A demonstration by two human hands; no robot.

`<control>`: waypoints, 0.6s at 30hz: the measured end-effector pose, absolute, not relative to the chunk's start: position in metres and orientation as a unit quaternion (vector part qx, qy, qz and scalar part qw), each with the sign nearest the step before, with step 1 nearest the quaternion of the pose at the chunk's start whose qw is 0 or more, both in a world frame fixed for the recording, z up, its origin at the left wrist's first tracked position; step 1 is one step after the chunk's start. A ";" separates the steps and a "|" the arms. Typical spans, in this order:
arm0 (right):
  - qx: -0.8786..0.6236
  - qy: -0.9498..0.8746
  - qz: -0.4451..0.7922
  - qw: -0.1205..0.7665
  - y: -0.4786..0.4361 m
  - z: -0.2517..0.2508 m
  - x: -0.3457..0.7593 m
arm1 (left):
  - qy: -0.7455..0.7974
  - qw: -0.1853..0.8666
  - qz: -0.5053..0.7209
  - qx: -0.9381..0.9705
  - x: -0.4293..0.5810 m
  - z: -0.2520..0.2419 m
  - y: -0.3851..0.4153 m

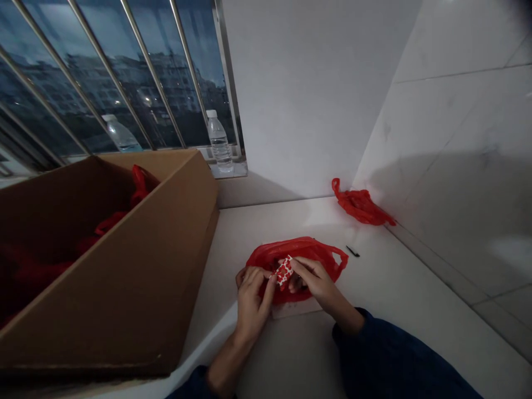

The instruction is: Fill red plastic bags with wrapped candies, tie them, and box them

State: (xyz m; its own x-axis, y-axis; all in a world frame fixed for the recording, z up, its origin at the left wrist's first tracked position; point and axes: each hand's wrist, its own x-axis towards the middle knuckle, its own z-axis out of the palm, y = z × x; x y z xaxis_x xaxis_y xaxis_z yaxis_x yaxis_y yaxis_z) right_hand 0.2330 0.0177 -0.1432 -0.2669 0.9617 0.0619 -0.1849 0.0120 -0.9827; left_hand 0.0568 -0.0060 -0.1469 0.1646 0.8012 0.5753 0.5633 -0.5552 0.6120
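Observation:
A small flat piece with a red-and-white pattern (285, 272) is held up between my two hands; its exact kind I cannot make out. My left hand (252, 293) pinches its lower left edge between thumb and fingers. At its upper right side, my right hand (316, 280) grips it with thumb and fingertips. Beneath both hands a red plastic bag (299, 246) lies spread on the white surface (291, 354), with one handle loop pointing right. My hands partly hide the bag's middle and whatever lies in it.
A large cardboard box (137, 260) with red plastic bags (110, 221) inside stands at left. Another red bag (361, 205) lies by the right wall. A small black object (353, 251) rests near the spread bag. Two clear bottles (219, 141) stand by the barred window.

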 end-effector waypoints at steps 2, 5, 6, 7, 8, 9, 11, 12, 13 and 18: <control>-0.362 -0.546 0.583 0.481 0.017 -0.143 0.234 | 0.456 0.135 0.474 0.741 0.056 -0.148 -0.005; -0.351 -0.562 0.577 0.478 0.017 -0.145 0.237 | 0.466 0.152 0.481 0.727 0.054 -0.151 -0.004; -0.346 -0.565 0.579 0.475 0.017 -0.145 0.237 | 0.471 0.160 0.485 0.719 0.054 -0.152 -0.003; -0.340 -0.568 0.582 0.472 0.017 -0.145 0.238 | 0.476 0.168 0.492 0.709 0.054 -0.154 -0.003; -0.335 -0.571 0.584 0.470 0.016 -0.144 0.238 | 0.480 0.177 0.498 0.700 0.053 -0.155 -0.002; -0.331 -0.572 0.586 0.469 0.015 -0.144 0.238 | 0.484 0.185 0.505 0.691 0.053 -0.157 -0.001; -0.325 -0.573 0.588 0.469 0.014 -0.141 0.238 | 0.486 0.197 0.512 0.680 0.052 -0.159 0.001; -0.323 -0.573 0.589 0.470 0.013 -0.140 0.238 | 0.487 0.201 0.515 0.676 0.051 -0.160 0.001; -0.321 -0.572 0.591 0.470 0.012 -0.139 0.238 | 0.489 0.201 0.518 0.673 0.051 -0.160 0.002; -0.323 -0.555 0.596 0.482 0.012 -0.141 0.236 | 0.475 0.158 0.512 0.698 0.048 -0.159 0.002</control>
